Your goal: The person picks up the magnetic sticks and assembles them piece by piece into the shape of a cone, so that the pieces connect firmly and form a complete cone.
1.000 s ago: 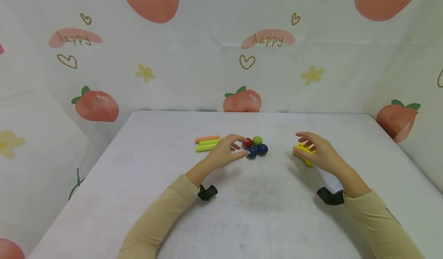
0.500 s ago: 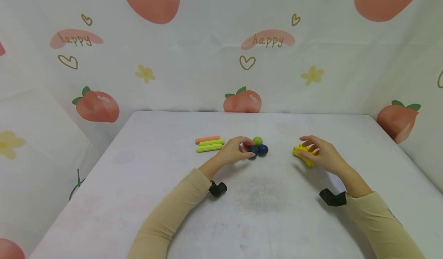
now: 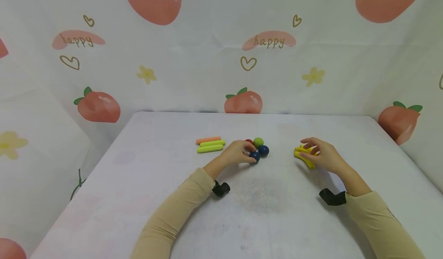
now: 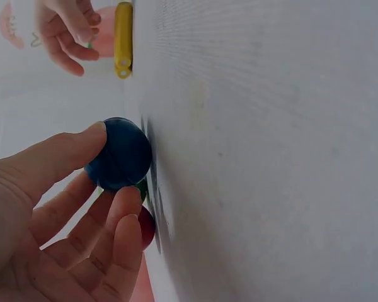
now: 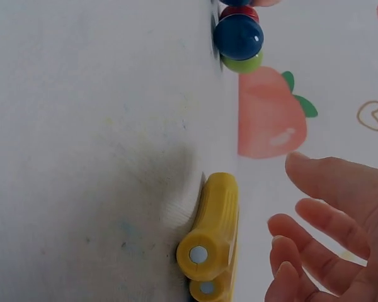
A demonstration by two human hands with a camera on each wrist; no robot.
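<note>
My left hand (image 3: 236, 154) pinches a dark blue ball (image 3: 255, 157) between thumb and fingers, low over the white table. In the left wrist view the thumb lies on this blue ball (image 4: 121, 154), fingers curving behind and below. Close by are a second blue ball (image 3: 263, 150), a green ball (image 3: 258, 142) and a red ball (image 3: 248, 141), partly hidden by the fingers. My right hand (image 3: 323, 155) hovers over curved, ribbed yellow pieces (image 3: 304, 161) on the table. The right wrist view shows its bent, loose fingers apart from the yellow pieces (image 5: 214, 220), which have pale round end spots.
Left of the balls lie an orange stick (image 3: 208, 140) and two yellow-green sticks (image 3: 210, 148), side by side. A printed cloth (image 3: 194, 74) hangs behind the table's (image 3: 166, 136) far edge. A black wrist-worn piece (image 3: 221, 189) juts below the left sleeve.
My left hand has moved right and slightly down, from beside the balls to a grip on the near blue ball. The right hand has lifted slightly off the yellow pieces, its fingers loosening.
</note>
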